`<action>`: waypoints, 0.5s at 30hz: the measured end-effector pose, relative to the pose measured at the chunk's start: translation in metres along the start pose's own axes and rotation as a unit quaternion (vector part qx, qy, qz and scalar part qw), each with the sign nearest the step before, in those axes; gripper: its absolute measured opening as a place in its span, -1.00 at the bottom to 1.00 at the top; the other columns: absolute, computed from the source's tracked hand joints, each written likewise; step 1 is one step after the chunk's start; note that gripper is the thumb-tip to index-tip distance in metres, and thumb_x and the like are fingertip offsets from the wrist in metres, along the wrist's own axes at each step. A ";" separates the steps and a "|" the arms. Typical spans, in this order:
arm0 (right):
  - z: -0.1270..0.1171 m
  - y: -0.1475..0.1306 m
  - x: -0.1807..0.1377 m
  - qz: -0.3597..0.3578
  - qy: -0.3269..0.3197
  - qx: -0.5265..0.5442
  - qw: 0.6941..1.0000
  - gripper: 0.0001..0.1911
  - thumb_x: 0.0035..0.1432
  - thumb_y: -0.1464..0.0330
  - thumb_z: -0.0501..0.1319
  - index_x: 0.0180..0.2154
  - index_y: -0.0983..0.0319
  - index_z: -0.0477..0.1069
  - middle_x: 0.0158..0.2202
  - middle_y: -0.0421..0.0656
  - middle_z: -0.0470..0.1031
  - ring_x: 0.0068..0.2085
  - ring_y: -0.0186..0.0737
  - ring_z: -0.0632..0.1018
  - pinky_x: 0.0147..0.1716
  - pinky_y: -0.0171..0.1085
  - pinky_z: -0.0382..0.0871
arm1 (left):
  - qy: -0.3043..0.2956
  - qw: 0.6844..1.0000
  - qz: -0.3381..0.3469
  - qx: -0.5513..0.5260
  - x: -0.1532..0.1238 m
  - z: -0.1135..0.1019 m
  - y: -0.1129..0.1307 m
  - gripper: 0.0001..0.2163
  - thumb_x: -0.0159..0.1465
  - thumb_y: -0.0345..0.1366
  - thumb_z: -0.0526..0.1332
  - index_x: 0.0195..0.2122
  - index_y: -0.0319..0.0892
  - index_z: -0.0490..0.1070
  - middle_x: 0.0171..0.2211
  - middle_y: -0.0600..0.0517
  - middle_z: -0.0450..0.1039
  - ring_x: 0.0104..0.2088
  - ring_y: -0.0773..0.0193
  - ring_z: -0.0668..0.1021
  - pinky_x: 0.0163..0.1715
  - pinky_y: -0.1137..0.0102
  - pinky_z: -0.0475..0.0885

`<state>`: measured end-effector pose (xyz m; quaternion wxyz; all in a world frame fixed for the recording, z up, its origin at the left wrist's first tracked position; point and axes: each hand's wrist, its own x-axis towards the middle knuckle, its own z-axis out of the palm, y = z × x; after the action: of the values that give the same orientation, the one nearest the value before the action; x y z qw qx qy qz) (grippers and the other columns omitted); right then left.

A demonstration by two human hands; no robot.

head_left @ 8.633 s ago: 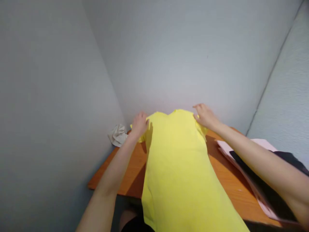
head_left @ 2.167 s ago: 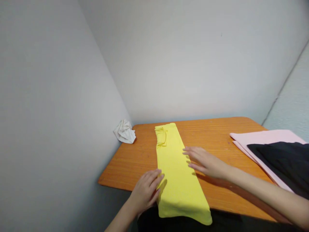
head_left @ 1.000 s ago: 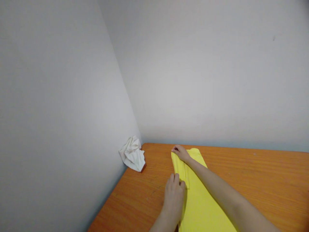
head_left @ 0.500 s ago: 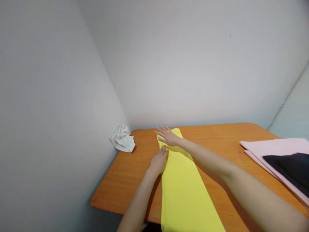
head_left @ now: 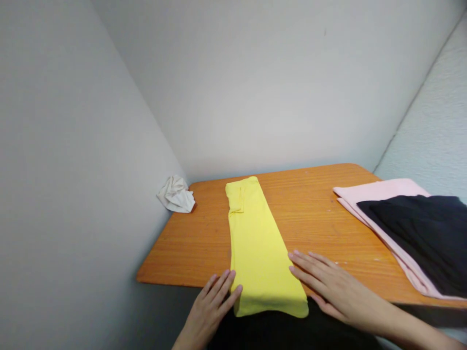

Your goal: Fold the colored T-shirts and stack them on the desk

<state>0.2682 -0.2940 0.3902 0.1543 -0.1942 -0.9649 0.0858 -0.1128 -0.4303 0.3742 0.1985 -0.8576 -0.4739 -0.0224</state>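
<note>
1. Pale grey walls [head_left: 262, 97] fill the upper frame, meeting in a corner left of centre; below them, an orange-brown wooden desk [head_left: 314, 218] spans the middle.
2. Yellow garment [head_left: 257, 243]: lies lengthwise from mid-frame to lower centre, as a strip widening toward the bottom. Its lower end [head_left: 272, 305] hangs over the front edge of the desk.
3. Left hand [head_left: 210, 308], lower centre-left: I log fingers extended, slightly spread, tips at the garment's left edge. Nothing gripped.
4. Right hand [head_left: 333, 287], lower right of centre: flat, fingers long and close together, tips on the right edge. No pinch that I can see; pressure cannot be told.
5. Progress, my judgement: lengthwise fold done, with a small layered flap [head_left: 236, 200], probably a sleeve, tucked in at the upper left of the strip. Outstanding: the strip lies at full length, no crosswise fold made.
6. Surroundings: crumpled white cloth [head_left: 176, 195] at left, by the desk's far corner; black cloth [head_left: 426, 233] over pink cloth [head_left: 383, 188] at right.
</note>
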 end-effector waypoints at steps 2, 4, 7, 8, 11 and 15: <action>0.011 -0.010 0.004 -0.010 0.007 -0.022 1.000 -0.21 0.19 0.50 0.10 0.38 0.04 -0.07 0.38 -0.12 -0.06 0.34 -0.02 0.11 0.26 0.04 0.16 | 0.016 1.000 -0.023 0.004 0.010 0.009 0.006 -0.38 0.31 -0.60 -0.01 0.32 0.11 0.10 0.34 0.04 0.11 0.32 0.22 0.21 0.33 0.22 0.01; 0.020 -0.013 0.010 -0.030 0.007 -0.034 0.999 -0.20 0.15 0.58 0.07 0.37 0.03 -0.04 0.38 -0.12 -0.08 0.34 -0.03 0.11 0.25 0.04 0.18 | 0.035 0.998 -0.041 -0.008 0.021 0.014 0.007 -0.44 0.35 -0.55 0.00 0.30 0.11 0.14 0.31 0.02 0.18 0.30 0.23 0.24 0.33 0.21 -0.01; 0.030 -0.008 0.013 -0.050 0.041 -0.048 0.997 -0.24 0.16 0.65 0.01 0.32 0.03 0.08 0.34 -0.10 0.08 0.29 -0.02 0.22 0.17 0.03 0.27 | 0.073 0.996 -0.033 -0.033 0.030 0.014 0.010 -0.55 0.40 -0.49 -0.01 0.26 0.04 0.24 0.25 0.00 0.30 0.28 0.25 0.29 0.30 0.25 0.07; 0.031 -0.006 0.011 -0.057 0.051 -0.050 0.996 -0.28 0.18 0.65 0.01 0.31 0.04 0.12 0.31 -0.09 0.15 0.27 -0.01 0.27 0.14 0.02 0.31 | 0.082 0.995 -0.019 -0.045 0.030 0.013 0.011 -0.58 0.41 -0.48 -0.01 0.24 0.02 0.27 0.23 0.00 0.32 0.27 0.24 0.31 0.28 0.25 0.12; 0.028 -0.007 0.006 -0.075 0.055 0.011 0.996 -0.47 0.29 0.54 0.05 0.23 0.06 0.24 0.21 -0.08 0.34 0.18 -0.01 0.38 0.09 0.00 0.33 | 0.103 0.986 0.008 -0.129 0.022 0.012 0.017 -0.64 0.42 -0.44 -0.04 0.15 -0.01 0.36 0.13 0.00 0.45 0.19 0.21 0.40 0.17 0.22 0.31; 0.010 -0.023 0.008 -0.074 0.063 0.212 0.973 -0.72 0.40 0.21 -0.01 -0.17 0.09 0.45 -0.28 -0.14 0.56 -0.22 -0.18 0.55 -0.14 -0.15 0.43 | 0.061 0.919 -0.097 -0.377 0.016 0.008 0.019 -0.70 0.44 -0.19 0.01 -0.23 -0.01 0.56 -0.31 0.03 0.61 -0.26 0.25 0.60 -0.28 0.39 0.53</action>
<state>0.2501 -0.3123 0.3879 0.2581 -0.0903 -0.9249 0.2642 -0.0900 -0.4237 0.3640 -0.1142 -0.8157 -0.4984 -0.2706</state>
